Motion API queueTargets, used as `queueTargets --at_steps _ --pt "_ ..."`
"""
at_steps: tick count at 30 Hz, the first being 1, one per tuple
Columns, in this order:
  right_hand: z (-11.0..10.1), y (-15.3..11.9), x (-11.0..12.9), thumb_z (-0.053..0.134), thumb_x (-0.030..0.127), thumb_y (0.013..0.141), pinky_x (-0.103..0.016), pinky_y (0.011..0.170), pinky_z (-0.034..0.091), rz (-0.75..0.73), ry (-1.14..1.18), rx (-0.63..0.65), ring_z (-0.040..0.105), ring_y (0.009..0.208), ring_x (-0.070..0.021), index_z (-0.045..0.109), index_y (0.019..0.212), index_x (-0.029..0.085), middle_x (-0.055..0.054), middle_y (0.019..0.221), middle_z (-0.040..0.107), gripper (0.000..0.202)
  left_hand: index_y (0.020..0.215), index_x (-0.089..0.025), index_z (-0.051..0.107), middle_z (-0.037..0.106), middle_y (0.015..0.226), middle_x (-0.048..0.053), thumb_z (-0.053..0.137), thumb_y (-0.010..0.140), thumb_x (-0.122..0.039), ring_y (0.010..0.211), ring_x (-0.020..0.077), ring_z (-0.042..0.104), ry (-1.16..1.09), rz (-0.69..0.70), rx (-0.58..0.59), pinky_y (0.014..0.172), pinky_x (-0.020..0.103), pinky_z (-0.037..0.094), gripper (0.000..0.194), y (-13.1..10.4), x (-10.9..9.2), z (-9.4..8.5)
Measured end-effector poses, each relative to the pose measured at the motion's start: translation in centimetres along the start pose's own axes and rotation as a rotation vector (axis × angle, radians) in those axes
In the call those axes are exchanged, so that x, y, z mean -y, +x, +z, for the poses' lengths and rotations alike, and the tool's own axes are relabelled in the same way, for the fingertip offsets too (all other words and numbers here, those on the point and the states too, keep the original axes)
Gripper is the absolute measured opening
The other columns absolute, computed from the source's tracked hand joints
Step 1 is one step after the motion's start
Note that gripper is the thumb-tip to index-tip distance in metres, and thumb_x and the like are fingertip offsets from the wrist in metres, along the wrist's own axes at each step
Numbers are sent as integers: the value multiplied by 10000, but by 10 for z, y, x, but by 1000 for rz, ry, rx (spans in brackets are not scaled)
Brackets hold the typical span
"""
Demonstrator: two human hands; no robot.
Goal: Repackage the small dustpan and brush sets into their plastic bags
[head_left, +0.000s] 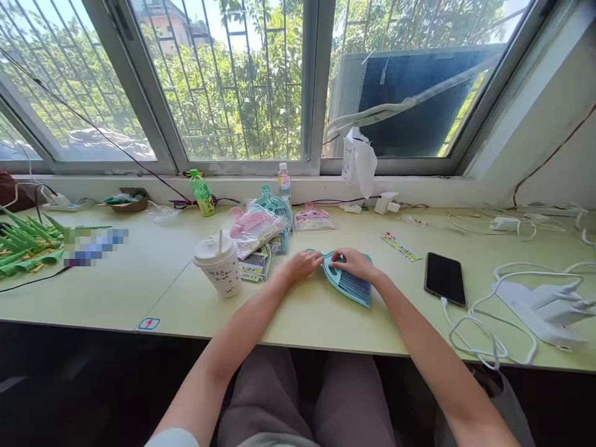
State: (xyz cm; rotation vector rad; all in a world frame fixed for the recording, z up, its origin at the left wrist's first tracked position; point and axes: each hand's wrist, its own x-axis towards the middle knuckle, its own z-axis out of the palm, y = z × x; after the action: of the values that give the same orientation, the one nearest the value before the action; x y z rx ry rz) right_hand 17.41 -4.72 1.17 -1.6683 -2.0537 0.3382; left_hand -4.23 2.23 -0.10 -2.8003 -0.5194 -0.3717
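A small teal brush and dustpan set (350,284) lies on the pale green desk (139,273) in front of me. My left hand (302,264) rests at its handle end on the left, fingers curled against it. My right hand (356,263) lies on top of the set, pressing it down. Behind them sits a pile of wrapped pink and teal brush sets (259,228), and one more pink set (313,218) lies alone near the wall.
A white lidded cup with a straw (218,263) stands left of my hands. A black phone (444,278) lies to the right, with white chargers and cables (535,310) beyond. Two bottles (203,194) stand by the window. Green items (25,245) lie far left.
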Motion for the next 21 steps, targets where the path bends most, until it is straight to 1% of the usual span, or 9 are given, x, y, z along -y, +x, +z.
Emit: queueTargets --at_steps 4,7,8,9,11,13,14,18,21 --pt "7 5 0 622 485 864 -372 889 458 -26 90 -201 623 994 -245 670 845 244 -48 954 741 246 1207 -209 622 649 1315 112 453 958 -106 1252 212 607 -216 -185 -311 1121 402 445 319 4 -1 1" --pt "8 8 2 627 544 841 -387 891 465 12 181 -404 618 982 -255 665 839 242 -65 943 735 304 1438 -219 441 465 1527 152 557 936 -247 1486 263 364 -492 -468 -603 1216 493 320 516 12 -8 -3" --pt "8 9 3 617 570 840 -394 889 468 39 197 -471 617 977 -260 662 832 239 -73 938 733 334 1474 -218 388 430 1551 163 567 936 -306 1501 278 337 -646 -562 -635 1217 515 309 574 15 -12 -4" --pt "8 9 4 599 596 845 -400 888 470 68 204 -534 618 970 -265 657 823 236 -82 932 731 365 1486 -214 364 433 1546 171 546 948 -362 1485 293 366 -840 -634 -603 1201 530 327 588 18 -16 -4" --pt "9 8 4 552 633 865 -409 892 470 122 195 -622 620 961 -271 646 804 232 -95 924 727 416 1454 -204 406 530 1458 173 468 978 -442 1359 309 526 -1267 -676 -361 1121 532 427 536 22 -25 -4" --pt "11 7 4 523 630 887 -409 906 468 154 164 -632 621 963 -273 638 798 234 -95 921 724 422 1357 -201 503 644 1295 150 477 967 -475 1175 303 651 -1561 -642 -98 1008 499 519 478 23 -34 -3" --pt "12 7 4 523 614 896 -407 915 466 163 143 -606 622 968 -272 640 804 237 -92 922 724 406 1298 -205 543 678 1216 133 530 941 -472 1104 295 676 -1632 -643 -30 958 473 545 446 23 -37 -3" --pt "11 9 3 485 470 956 -393 967 456 131 71 -471 606 1029 -265 674 918 236 -97 1011 721 303 1119 -226 584 702 999 72 662 833 -388 874 235 695 -1689 -773 -34 784 370 577 338 22 -36 -4" --pt "3 11 -12 435 368 974 -442 1057 407 157 -50 -571 553 1153 -288 648 1136 206 -137 1209 665 313 1046 -193 582 680 902 52 659 795 -387 790 207 688 -1667 -866 -132 718 340 576 327 23 -25 -3"
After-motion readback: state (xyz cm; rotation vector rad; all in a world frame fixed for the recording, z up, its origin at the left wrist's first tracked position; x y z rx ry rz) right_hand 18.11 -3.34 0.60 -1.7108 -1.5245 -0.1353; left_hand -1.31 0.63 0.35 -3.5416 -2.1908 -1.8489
